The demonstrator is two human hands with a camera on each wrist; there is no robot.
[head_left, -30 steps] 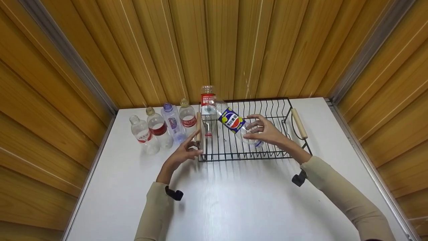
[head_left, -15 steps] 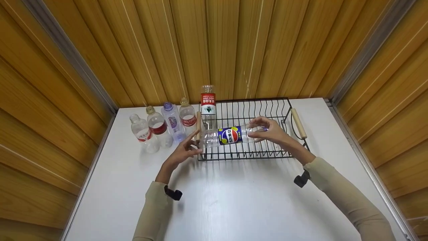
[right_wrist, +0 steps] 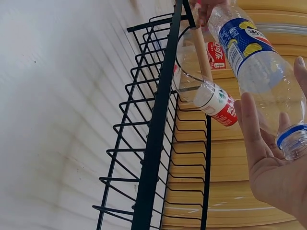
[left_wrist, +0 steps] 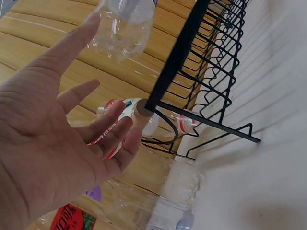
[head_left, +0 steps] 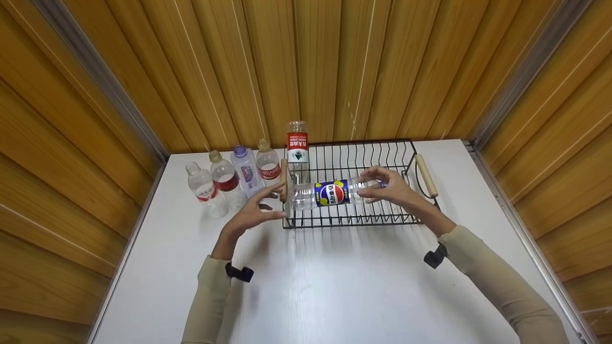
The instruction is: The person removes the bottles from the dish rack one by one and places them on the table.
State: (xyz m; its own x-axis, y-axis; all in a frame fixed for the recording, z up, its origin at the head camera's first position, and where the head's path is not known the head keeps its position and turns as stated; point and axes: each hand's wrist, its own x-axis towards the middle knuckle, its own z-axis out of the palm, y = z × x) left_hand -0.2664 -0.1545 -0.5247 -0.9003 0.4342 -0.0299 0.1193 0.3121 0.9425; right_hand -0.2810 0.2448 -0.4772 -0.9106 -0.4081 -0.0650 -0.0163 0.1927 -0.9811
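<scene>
My right hand [head_left: 389,186] holds a clear plastic bottle with a blue label [head_left: 331,193] near its neck. The bottle lies roughly level above a black wire dish rack [head_left: 358,221], its base pointing left. In the right wrist view, thumb and fingers are around the bottle's lower end by the blue neck ring [right_wrist: 292,132]. My left hand [head_left: 253,211] is spread beside the rack's left wooden handle [head_left: 284,179], close to the bottle's base, holding nothing. A red-and-white-labelled bottle [head_left: 298,148] stands neck down in the rack's back left corner.
Left of the rack, several uncapped plastic bottles stand upright on the white table [head_left: 306,286]: two red-labelled ones [head_left: 225,183], a purple-tinted one [head_left: 247,169] and another [head_left: 205,191]. The rack has a right wooden handle [head_left: 426,175]. Wood-panelled walls [head_left: 315,71] surround the table.
The blue-labelled bottle has swung from a slant to nearly level, its base coming down toward the left. My left hand has drawn slightly left and its fingers have spread from the rack handle.
</scene>
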